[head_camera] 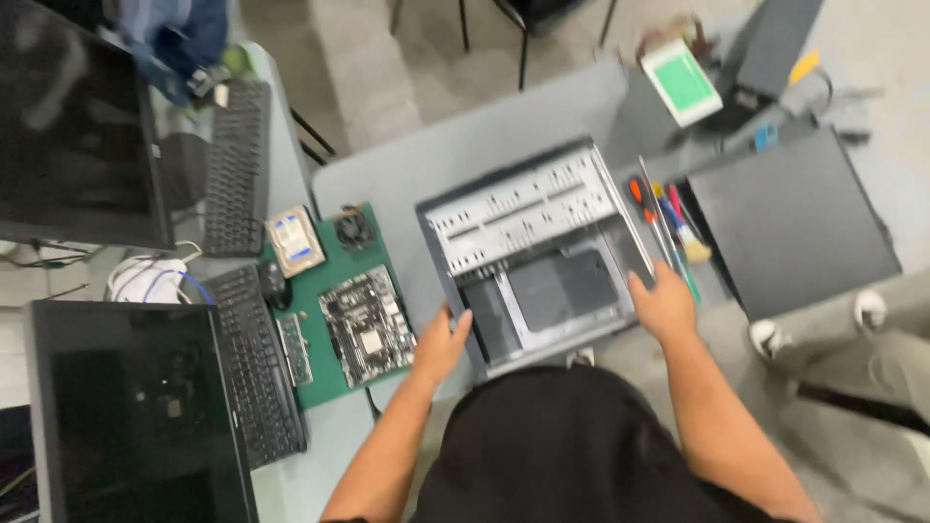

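Grey steel computer case (538, 247) lies open on its side on the grey table (407, 169), near the front edge. Left hand (438, 344) grips the case's left wall, fingers closed over the edge. Right hand (661, 305) clasps the right wall likewise. Side panel is off; the interior appears bare, with no board fitted. Motherboard (366, 324), fan (354, 230) and hard drive (294, 240) rest on the green mat (325, 373), just left of the case. Screwdrivers (664, 218) lie just right of it. Judgement: case stripped or not yet populated; components remain outside.
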